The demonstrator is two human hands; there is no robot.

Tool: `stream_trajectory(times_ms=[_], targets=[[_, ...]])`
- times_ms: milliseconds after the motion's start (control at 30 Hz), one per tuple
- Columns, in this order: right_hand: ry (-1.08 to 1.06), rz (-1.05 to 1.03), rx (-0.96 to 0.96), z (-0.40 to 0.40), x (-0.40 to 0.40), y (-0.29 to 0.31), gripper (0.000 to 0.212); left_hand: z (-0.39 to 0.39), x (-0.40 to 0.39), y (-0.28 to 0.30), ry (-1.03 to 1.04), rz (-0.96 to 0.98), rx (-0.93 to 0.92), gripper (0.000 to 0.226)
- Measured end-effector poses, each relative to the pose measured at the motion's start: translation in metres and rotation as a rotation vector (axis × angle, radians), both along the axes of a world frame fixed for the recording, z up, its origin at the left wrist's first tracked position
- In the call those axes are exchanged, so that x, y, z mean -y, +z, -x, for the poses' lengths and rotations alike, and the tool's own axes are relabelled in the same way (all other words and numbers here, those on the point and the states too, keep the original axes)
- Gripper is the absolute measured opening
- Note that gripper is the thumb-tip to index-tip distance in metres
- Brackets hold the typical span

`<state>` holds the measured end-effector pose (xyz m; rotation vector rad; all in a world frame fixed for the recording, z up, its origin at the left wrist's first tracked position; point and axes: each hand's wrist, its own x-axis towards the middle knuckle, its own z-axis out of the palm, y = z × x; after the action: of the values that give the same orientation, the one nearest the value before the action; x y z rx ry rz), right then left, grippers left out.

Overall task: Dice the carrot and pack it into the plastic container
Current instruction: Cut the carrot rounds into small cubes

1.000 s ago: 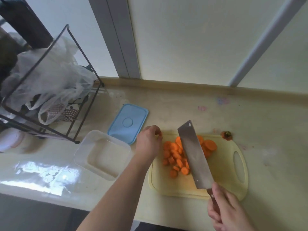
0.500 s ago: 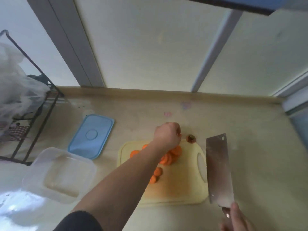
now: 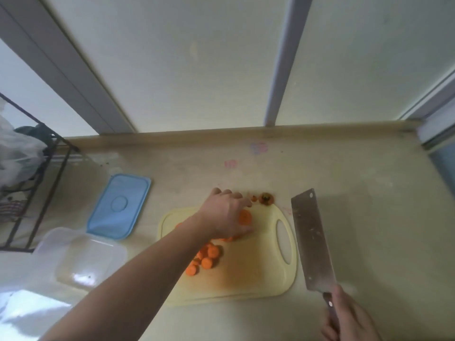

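The left hand (image 3: 225, 217) is laid over the far group of carrot slices (image 3: 245, 217) on the cutting board (image 3: 246, 274), its fingers spread and reaching toward the board's far edge; whether any slice is pinched beneath it cannot be told. A second cluster of slices (image 3: 205, 259) lies just beside the left forearm, nearer the body. The right hand (image 3: 349, 318) is clamped on the handle of the cleaver (image 3: 311, 242), which is held off the board, to the right of its handle hole, with the blade flat and pointing away.

The step in hand is judged to be gathering the rounds into a tidy stack for dicing. It would be done well if the slices were drawn together under the left hand, stacked flat, and the fingertips curled back before the blade is brought in. The cleaver is best kept well apart until the pile is steady.

The plastic container (image 3: 81, 262) stands open to the left of the left forearm, with its blue lid (image 3: 119, 205) beyond it. The carrot top (image 3: 266, 198) lies on the worktop (image 3: 369, 205) just past the fingertips.
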<state>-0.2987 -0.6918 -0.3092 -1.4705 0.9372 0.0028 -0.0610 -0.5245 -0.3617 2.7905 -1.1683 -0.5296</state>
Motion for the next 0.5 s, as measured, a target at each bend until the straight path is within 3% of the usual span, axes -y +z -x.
stream_trajectory(times_ms=[133, 233, 300, 367, 500], targets=[[0.108, 0.048, 0.054, -0.001, 0.014, -0.004, 0.038, 0.009, 0.011, -0.004, -0.016, -0.064, 0.064, 0.048], [0.207, 0.026, 0.05, -0.004, 0.034, -0.011, 0.031, 0.009, 0.012, -0.002, 0.104, 0.027, -0.008, 0.034], [0.401, 0.005, 0.011, -0.006, 0.055, -0.016, 0.058, 0.011, 0.007, 0.0, 0.2, 0.211, 0.012, 0.027], [0.659, 0.139, -0.004, -0.009, 0.081, -0.023, 0.071, 0.014, -0.006, 0.003, 0.343, 0.459, 0.118, 0.024], [1.244, 0.457, 0.071, -0.046, 0.092, -0.027, 0.037, 0.038, -0.053, 0.009, 0.755, 0.849, 0.39, 0.014]])
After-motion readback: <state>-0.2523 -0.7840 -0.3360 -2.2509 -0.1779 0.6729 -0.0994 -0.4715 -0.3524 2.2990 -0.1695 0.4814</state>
